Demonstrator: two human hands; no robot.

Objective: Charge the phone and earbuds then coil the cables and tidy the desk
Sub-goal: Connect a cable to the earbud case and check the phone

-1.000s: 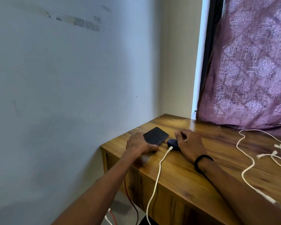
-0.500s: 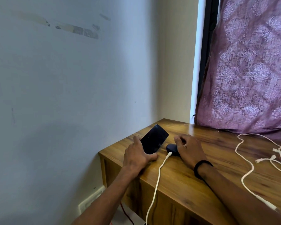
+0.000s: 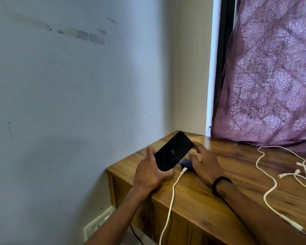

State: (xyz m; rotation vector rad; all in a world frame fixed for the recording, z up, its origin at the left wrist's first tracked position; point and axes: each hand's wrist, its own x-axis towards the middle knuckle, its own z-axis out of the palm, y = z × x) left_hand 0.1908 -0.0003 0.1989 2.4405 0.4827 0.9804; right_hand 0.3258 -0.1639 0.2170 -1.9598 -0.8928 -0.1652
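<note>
— What colours lie on the desk [image 3: 210,206]?
— Its top is warm brown wood grain; a black phone [image 3: 173,151] (tiny purple figures glowing) and white cables [image 3: 268,188].
— Behind the desk?
— A mauve curtain [image 3: 272,76], floral-patterned, beside a pale blue wall [image 3: 69,103].

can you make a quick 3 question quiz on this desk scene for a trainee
1. True or false: the phone lies flat on the desk.
2. What does the white cable over the desk's front edge lead up to? A) the phone B) the dark blue earbuds case C) the curtain
3. Fill in: the left hand grips the phone's ____ end.

Key
1. False: it is tilted, its far end raised, with the right hand touching its far right corner.
2. B; its plug sits at the case.
3. Near (lower).
</note>
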